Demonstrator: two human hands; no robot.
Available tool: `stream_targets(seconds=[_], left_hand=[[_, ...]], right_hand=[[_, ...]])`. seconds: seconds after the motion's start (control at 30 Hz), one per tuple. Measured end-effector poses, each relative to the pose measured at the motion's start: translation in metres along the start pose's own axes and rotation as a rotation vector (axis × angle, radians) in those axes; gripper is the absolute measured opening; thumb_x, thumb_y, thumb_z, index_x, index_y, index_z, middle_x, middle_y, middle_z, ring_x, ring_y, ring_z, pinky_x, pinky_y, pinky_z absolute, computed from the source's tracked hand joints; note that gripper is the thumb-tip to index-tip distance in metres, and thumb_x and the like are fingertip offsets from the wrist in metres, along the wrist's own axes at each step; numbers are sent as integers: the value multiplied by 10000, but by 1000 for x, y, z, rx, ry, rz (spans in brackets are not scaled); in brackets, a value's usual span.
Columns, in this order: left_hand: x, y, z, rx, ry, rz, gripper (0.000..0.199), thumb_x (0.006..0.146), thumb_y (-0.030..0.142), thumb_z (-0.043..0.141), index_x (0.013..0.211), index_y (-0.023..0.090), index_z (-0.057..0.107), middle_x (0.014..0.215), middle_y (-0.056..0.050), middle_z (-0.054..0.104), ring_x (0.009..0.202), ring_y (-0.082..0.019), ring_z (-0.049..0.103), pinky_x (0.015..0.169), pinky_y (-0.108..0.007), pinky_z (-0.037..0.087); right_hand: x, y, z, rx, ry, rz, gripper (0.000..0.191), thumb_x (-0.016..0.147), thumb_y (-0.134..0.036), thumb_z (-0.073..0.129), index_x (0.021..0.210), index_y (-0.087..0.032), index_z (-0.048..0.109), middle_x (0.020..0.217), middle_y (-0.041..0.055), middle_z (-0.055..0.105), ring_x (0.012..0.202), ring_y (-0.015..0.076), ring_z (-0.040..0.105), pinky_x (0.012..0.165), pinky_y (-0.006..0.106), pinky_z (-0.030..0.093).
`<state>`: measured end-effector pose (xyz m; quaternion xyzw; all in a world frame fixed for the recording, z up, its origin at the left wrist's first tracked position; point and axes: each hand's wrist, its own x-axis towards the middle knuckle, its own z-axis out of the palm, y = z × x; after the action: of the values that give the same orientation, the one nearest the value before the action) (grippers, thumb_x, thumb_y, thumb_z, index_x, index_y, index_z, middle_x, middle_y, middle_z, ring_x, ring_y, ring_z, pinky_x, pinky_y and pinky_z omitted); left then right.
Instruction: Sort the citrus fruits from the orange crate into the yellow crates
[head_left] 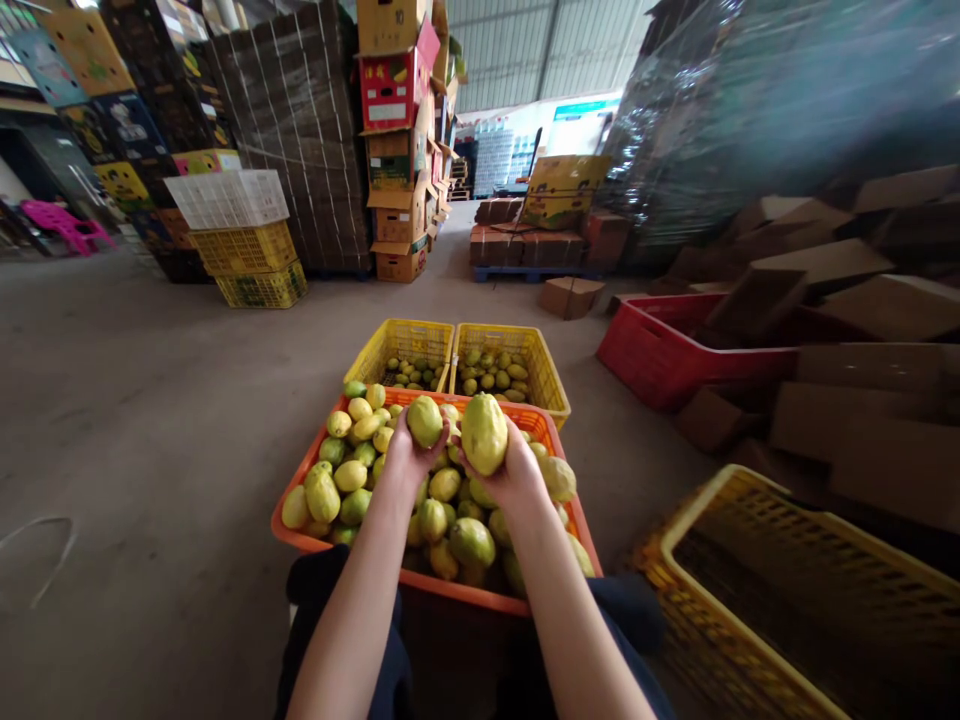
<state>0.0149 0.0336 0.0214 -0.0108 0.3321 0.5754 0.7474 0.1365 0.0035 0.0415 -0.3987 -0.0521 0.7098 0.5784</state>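
In my left hand (pixel 407 460) is a small rounded yellow-green papaya (pixel 425 421), cupped by the fingers. My right hand (pixel 519 472) grips a larger, paler yellow papaya (pixel 484 435) with a lumpy skin, held upright beside the first. Both hands are over an orange crate (pixel 480 597) heaped with similar yellow and green fruit, which stands just in front of my knees. The fruit under my forearms is partly hidden. Beyond it, two yellow crates (pixel 361 352) side by side hold smaller amounts of the same kind of fruit.
At my right stands a yellow crate (pixel 739 600). A red crate (pixel 660 370) and loose cardboard (pixel 892 430) lie behind it. Tall carton stacks (pixel 394 150), a loaded blue pallet (pixel 495 272) and stacked white and yellow crates (pixel 247 240) are farther back on the concrete floor (pixel 187 400).
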Motion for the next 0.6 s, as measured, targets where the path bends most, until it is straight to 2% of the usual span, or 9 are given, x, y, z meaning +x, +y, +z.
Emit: stream_targets(seconds=[0.07,0.2,0.27,0.4,0.6], left_hand=[[-3,3,3,-28,35,28,269,1077,326,439,982,198,656,724,-24,683,628,-148,673,531,-226,598],[-7,6,8,-13,111,78,164,1022,341,587,998,186,634,748,-6,672,594,-126,668,525,-218,609],[-7,7,5,-1,96,44,205,1017,370,593,1026,172,645,764,-23,675,581,-128,663,514,-217,602],[-4,6,-9,-33,15,-60,349,1046,449,482,1096,156,666,788,-60,691,560,-147,645,484,-233,577],[5,2,-16,-98,39,-35,248,1042,277,449,1092,178,671,880,-76,725,714,-190,733,571,-261,620]], right_hand=[[1,2,0,-3,-6,-42,113,864,-321,653,920,-224,663,622,5,685,526,195,647,506,327,565],[4,4,1,14,9,-46,69,862,-279,681,902,-227,661,681,18,725,526,172,643,456,276,532],[6,3,1,25,19,-7,42,870,-275,652,890,-240,663,666,20,724,524,180,646,438,280,535],[8,2,1,20,5,63,95,887,-260,573,885,-232,663,637,29,713,524,191,658,446,291,558],[3,4,4,-14,9,58,109,912,-260,556,871,-218,648,561,-13,649,522,188,648,474,293,561]])
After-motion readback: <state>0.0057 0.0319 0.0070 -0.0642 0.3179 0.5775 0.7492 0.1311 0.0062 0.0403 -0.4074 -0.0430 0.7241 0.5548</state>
